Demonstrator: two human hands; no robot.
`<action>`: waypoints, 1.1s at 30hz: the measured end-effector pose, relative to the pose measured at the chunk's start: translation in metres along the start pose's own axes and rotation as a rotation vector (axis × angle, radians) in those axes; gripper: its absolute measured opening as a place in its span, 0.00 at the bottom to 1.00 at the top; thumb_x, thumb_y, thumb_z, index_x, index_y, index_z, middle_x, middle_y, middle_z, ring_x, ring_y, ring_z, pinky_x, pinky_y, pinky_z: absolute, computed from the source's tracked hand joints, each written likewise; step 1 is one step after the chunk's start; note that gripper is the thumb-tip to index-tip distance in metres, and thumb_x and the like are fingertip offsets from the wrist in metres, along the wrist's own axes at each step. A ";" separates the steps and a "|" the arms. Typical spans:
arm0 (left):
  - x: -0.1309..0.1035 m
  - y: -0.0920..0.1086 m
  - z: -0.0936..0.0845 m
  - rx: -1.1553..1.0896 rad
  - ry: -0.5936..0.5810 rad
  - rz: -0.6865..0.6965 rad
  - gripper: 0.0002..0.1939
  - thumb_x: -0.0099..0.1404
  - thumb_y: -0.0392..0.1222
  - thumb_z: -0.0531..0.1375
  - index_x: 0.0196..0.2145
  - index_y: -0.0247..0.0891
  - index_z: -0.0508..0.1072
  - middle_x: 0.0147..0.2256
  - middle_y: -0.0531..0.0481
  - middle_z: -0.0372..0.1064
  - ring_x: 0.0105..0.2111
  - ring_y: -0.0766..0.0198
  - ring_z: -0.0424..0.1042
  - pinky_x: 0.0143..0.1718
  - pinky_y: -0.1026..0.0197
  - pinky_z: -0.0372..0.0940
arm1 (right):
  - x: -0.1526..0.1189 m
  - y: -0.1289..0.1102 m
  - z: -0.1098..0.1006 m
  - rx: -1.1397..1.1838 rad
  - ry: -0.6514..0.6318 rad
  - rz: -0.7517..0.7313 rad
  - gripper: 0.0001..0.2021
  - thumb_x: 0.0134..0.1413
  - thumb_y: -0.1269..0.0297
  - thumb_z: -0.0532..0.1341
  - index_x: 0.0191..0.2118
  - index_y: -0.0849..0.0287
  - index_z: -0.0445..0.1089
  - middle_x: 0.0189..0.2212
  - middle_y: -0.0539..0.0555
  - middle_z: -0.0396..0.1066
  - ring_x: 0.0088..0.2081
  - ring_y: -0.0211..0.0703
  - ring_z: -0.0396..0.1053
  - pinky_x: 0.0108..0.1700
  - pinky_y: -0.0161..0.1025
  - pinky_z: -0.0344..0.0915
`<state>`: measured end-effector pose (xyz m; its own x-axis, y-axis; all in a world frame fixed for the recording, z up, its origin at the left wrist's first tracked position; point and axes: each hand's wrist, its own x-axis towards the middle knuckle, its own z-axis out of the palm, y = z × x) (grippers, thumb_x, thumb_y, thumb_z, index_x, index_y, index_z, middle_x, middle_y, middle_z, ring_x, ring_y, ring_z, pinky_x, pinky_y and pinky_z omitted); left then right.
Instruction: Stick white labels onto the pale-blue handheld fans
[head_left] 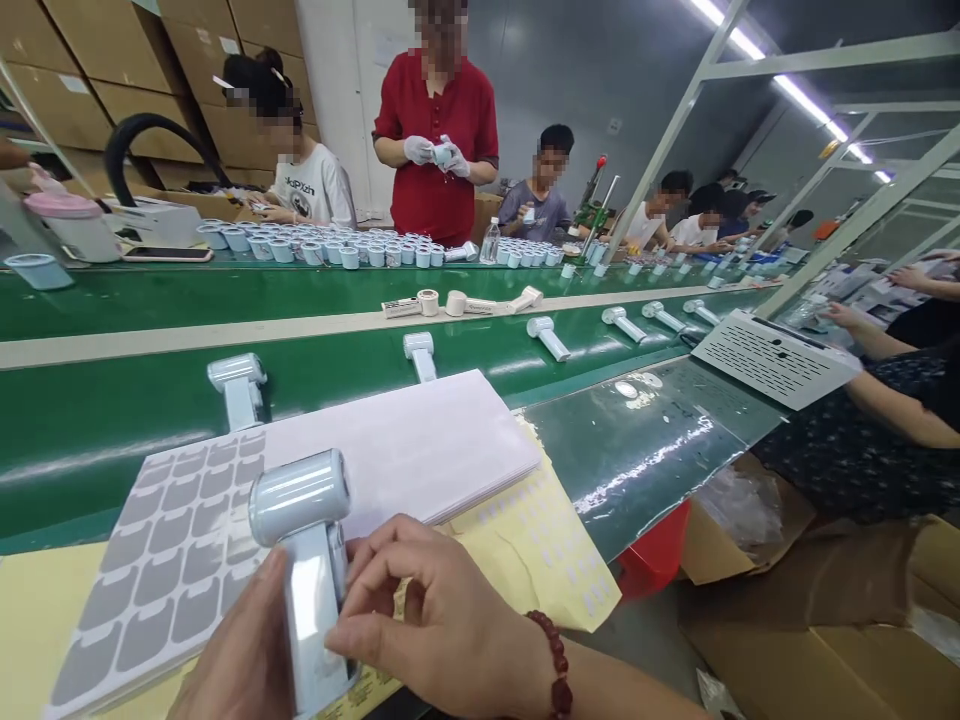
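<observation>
A light blue handheld device (300, 500) with a round barrel head on a handle is held upright, low in the head view. My left hand (244, 650) is wrapped round its handle from the left. On the handle's right side, my right hand (427, 610) has bent fingers, with thumb and index fingertips close together against the device; anything pinched there is too small to make out. Behind and under the device lies a stack of white sheets with grey label shapes (180, 530). Yellow backing paper (547, 560) sticks out below the stack.
Similar devices (238, 385) lie spaced along the green conveyor (337, 390). Beyond are white pieces (465, 303) and many small blue cups (349, 257). Several people work across and to the right. A white slotted panel (772, 355) and open cardboard boxes (795, 620) are at the right.
</observation>
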<state>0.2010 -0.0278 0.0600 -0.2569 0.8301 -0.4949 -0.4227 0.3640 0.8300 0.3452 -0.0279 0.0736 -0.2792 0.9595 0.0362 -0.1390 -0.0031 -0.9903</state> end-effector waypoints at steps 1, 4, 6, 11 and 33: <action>0.001 0.005 0.001 -0.067 0.030 -0.066 0.17 0.60 0.51 0.66 0.46 0.46 0.77 0.45 0.53 0.79 0.54 0.53 0.74 0.48 0.62 0.72 | 0.004 -0.001 0.004 -0.021 -0.005 0.013 0.16 0.44 0.54 0.77 0.27 0.60 0.76 0.38 0.50 0.67 0.31 0.33 0.66 0.33 0.30 0.62; 0.001 0.017 0.003 -0.146 0.108 -0.111 0.14 0.66 0.49 0.63 0.49 0.48 0.77 0.48 0.56 0.78 0.56 0.63 0.71 0.47 0.72 0.67 | 0.014 -0.001 0.011 -0.075 -0.014 0.024 0.13 0.44 0.61 0.78 0.26 0.61 0.75 0.37 0.48 0.66 0.31 0.32 0.65 0.33 0.29 0.63; 0.000 0.020 0.003 -0.140 0.110 -0.093 0.14 0.67 0.50 0.62 0.49 0.49 0.78 0.49 0.58 0.77 0.55 0.64 0.72 0.46 0.73 0.68 | 0.017 -0.001 0.013 -0.102 -0.023 0.018 0.11 0.43 0.68 0.78 0.25 0.61 0.75 0.36 0.47 0.65 0.31 0.31 0.64 0.35 0.28 0.64; 0.004 0.022 0.001 -0.152 0.079 -0.119 0.13 0.68 0.50 0.60 0.48 0.51 0.79 0.47 0.57 0.78 0.50 0.60 0.75 0.45 0.68 0.72 | 0.022 -0.002 0.018 -0.162 -0.023 0.036 0.12 0.39 0.81 0.76 0.24 0.61 0.75 0.36 0.44 0.64 0.31 0.29 0.64 0.36 0.27 0.64; 0.007 0.027 -0.019 0.007 -0.311 -0.045 0.42 0.38 0.51 0.78 0.52 0.50 0.74 0.56 0.50 0.73 0.62 0.42 0.64 0.46 0.59 0.75 | 0.026 0.010 0.017 -0.261 0.021 -0.354 0.10 0.55 0.62 0.71 0.28 0.60 0.74 0.34 0.49 0.67 0.33 0.35 0.67 0.36 0.29 0.65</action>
<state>0.1711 -0.0207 0.0739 0.0404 0.9021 -0.4295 -0.4209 0.4052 0.8116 0.3206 -0.0081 0.0666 -0.2381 0.8942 0.3790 0.0230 0.3953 -0.9183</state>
